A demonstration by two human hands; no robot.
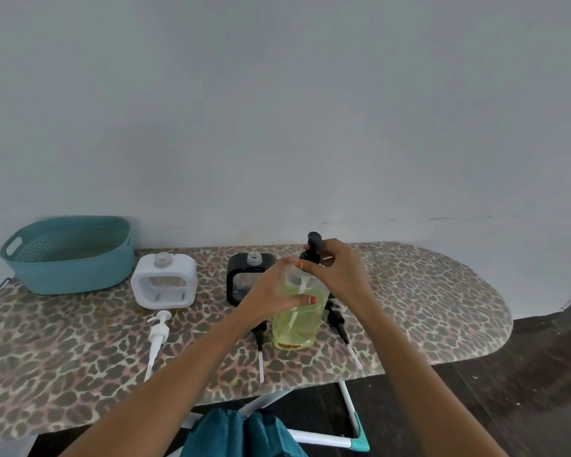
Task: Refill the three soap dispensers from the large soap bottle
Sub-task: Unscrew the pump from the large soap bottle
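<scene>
A large clear soap bottle (297,324) with yellow-green liquid stands upright on the leopard-print ironing board (426,301). My left hand (271,295) grips its upper body. My right hand (337,272) holds the black pump head (314,247) at the bottle's neck. A white square dispenser (164,282) and a black square dispenser (244,275) stand behind, both with open necks. A third dispenser is hidden behind the bottle and my hands. A white pump (157,338) and two black pumps (260,351) (342,331) lie on the board.
A teal plastic basket (70,255) sits at the board's back left against the wall. The board's rounded end (495,321) drops off to a dark floor on the right. Its white leg frame (350,413) shows below the front edge.
</scene>
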